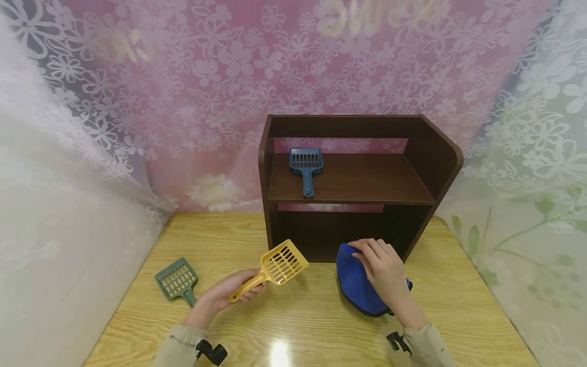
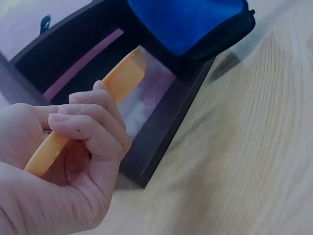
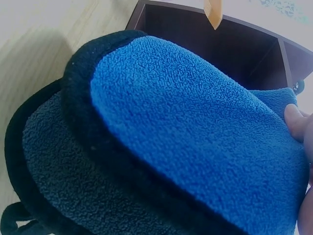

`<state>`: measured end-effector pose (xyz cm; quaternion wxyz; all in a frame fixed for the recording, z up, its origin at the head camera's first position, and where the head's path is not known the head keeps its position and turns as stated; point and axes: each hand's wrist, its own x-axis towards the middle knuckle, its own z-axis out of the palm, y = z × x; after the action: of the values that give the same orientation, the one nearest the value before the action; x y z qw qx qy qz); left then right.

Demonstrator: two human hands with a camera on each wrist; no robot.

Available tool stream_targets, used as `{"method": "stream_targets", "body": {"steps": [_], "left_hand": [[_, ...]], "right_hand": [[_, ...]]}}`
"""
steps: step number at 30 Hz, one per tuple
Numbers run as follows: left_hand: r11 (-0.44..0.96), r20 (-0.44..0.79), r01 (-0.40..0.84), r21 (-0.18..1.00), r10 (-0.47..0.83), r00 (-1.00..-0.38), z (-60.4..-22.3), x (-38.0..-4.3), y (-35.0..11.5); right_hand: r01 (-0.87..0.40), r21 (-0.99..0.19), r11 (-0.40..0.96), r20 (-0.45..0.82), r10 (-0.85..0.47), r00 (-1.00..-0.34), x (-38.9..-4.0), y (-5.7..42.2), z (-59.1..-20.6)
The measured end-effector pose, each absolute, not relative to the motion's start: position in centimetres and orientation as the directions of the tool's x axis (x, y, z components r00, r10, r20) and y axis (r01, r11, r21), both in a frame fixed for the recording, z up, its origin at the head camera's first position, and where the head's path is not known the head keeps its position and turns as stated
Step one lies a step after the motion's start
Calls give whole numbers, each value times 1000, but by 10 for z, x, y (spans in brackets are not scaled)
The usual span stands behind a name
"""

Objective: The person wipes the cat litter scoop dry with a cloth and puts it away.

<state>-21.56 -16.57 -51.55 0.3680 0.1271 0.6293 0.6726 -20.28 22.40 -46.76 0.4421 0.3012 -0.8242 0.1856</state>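
My left hand [image 1: 242, 286] grips the handle of a yellow slotted litter scoop [image 1: 255, 281], its head raised over the table in front of the shelf. In the left wrist view, curled fingers [image 2: 93, 115] wrap the handle, and the scoop [image 2: 126, 81] shows edge-on. On the right, my right hand [image 1: 384, 269] pinches the top of a blue fleece cloth [image 1: 355, 283] between thumb and fingers. This cloth [image 3: 186, 112] hangs folded in the right wrist view, with black edging and a black loop at a lower corner.
A dark brown two-tier shelf [image 1: 362, 178] stands at the back of the wooden table [image 1: 298, 326]. A blue litter scoop [image 1: 308, 181] lies on its upper tier, at the left. A green litter scoop [image 1: 188, 295] lies on the table beside my left forearm. Floral curtains [image 1: 220, 127] surround the table.
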Motion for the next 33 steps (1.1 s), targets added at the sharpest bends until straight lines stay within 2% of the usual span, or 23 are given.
{"method": "stream_targets", "body": {"steps": [12,18,23,33], "left_hand": [[60,-279,-327,943,675,-683,-499,-224,-115],[50,-294,-352,935,667,-685,-492,-222,-88],[42,-299,-362,931,656,-693,-489,-219,-75],[42,-234,-271,962,643,-729,-481,-215,-58]], "right_hand": [[-607,-52,793,856,-278,-436,-212,225,-448],[-589,-80,804,874,-228,-430,-216,209,-434],[-619,-72,782,867,-258,-427,-218,186,-437],[-634,-100,767,782,-333,-526,-212,163,-464]]}}
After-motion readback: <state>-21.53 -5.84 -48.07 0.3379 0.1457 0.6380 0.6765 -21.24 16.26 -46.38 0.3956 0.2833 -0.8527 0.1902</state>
